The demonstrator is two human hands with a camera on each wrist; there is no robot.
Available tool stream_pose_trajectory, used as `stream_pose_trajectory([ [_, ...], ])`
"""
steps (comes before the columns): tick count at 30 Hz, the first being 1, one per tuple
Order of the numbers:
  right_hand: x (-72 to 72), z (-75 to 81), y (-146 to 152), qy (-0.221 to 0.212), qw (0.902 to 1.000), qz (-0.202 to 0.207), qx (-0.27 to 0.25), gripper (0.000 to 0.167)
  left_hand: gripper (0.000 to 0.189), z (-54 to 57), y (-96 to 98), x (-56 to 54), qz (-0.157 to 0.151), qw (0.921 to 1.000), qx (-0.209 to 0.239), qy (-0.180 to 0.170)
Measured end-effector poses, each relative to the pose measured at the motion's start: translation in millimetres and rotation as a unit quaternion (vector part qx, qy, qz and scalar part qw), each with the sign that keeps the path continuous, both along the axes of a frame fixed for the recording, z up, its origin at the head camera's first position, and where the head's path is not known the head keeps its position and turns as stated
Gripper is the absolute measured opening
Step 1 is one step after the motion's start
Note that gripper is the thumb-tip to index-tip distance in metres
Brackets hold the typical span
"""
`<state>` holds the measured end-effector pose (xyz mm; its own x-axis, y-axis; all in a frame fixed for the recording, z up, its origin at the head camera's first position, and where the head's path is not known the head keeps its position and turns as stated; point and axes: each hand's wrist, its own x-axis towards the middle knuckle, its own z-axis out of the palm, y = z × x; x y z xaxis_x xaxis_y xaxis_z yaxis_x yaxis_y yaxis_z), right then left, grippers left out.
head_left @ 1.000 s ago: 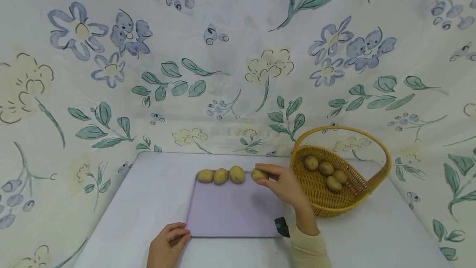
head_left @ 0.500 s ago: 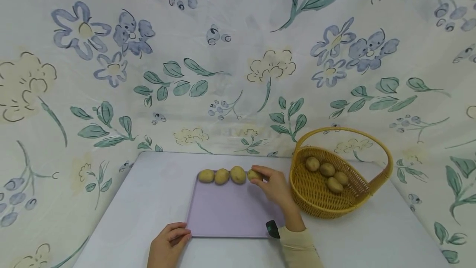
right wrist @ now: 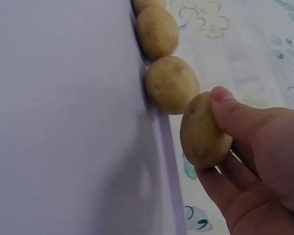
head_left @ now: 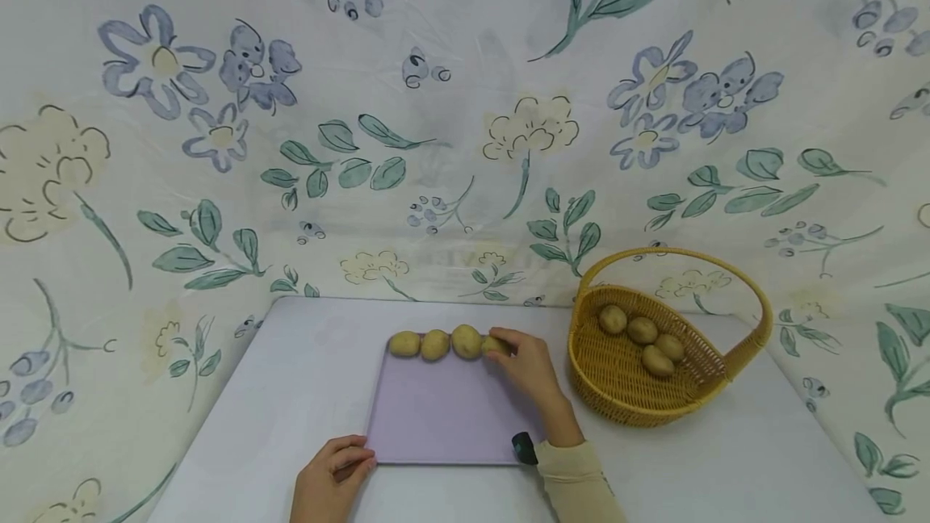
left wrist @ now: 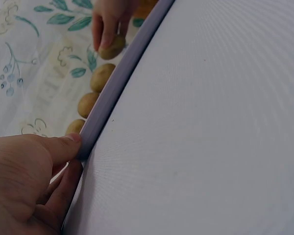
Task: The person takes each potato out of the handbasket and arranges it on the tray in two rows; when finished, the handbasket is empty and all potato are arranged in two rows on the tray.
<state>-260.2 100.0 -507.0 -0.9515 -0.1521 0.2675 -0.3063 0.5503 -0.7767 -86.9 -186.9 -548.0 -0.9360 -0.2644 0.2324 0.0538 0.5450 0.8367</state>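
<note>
1. Head view: right hand pinches a potato at the far edge of the board, thumb and fingers curled round it. Left hand grips the board's near-left corner, fingers curled on the edge.
2. Head view: the held potato sits at the right end of a row of three potatoes along the far edge, just beside the last one. Board lies flat on the table.
3. Head view: basket stands right of the board, near the right hand but apart; four potatoes inside. Floral cloth behind.
4. Left wrist view: left hand clamps the board edge, thumb on top, fingers beneath. Further along the edge, the row, then the right hand holding the potato from above.
5. Right wrist view: right hand pinches the potato, thumb on one side, fingers on the other. It is just beside the next of the row, at the board edge; cannot tell if they touch.
</note>
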Motion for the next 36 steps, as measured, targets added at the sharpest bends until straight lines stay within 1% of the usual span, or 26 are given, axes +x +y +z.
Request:
stream_pose_trajectory([
  [3,-2.2,-4.4,-0.1,-0.001,0.9999,-0.006,0.015,0.039,0.014,0.0,0.5,0.0,0.003,1.0000,0.001,-0.001],
  [8,-5.1,-10.3,0.7,-0.017,0.9992,-0.022,0.030,0.041,0.015,-1.3,1.0,0.0,0.004,1.0000,-0.006,0.002],
  [12,-6.5,-13.0,0.9,-0.017,0.9989,-0.026,0.036,0.040,0.014,-2.8,-0.2,1.1,0.002,0.9998,-0.019,0.007],
  [18,-9.3,-16.0,-1.7,-0.008,0.9983,-0.029,0.050,0.038,0.015,-3.3,0.4,0.3,0.001,0.9997,-0.018,0.014],
  [23,-11.3,-18.0,-2.6,-0.002,0.9982,-0.029,0.053,0.038,0.014,-3.7,-0.5,-0.7,0.000,0.9998,-0.016,0.010],
  [30,-11.1,-17.9,-2.7,-0.015,0.9976,-0.033,0.059,0.039,0.013,-0.9,-0.4,0.3,0.000,0.9997,-0.009,-0.022],
  [33,-11.5,-18.4,-3.3,-0.018,0.9974,-0.034,0.060,0.039,0.013,-0.9,-0.4,0.2,0.002,0.9997,-0.012,-0.023],
  [36,-11.8,-17.9,-3.5,-0.022,0.9975,-0.036,0.057,0.040,0.014,-1.6,-0.2,-0.6,0.004,0.9999,-0.010,-0.013],
])
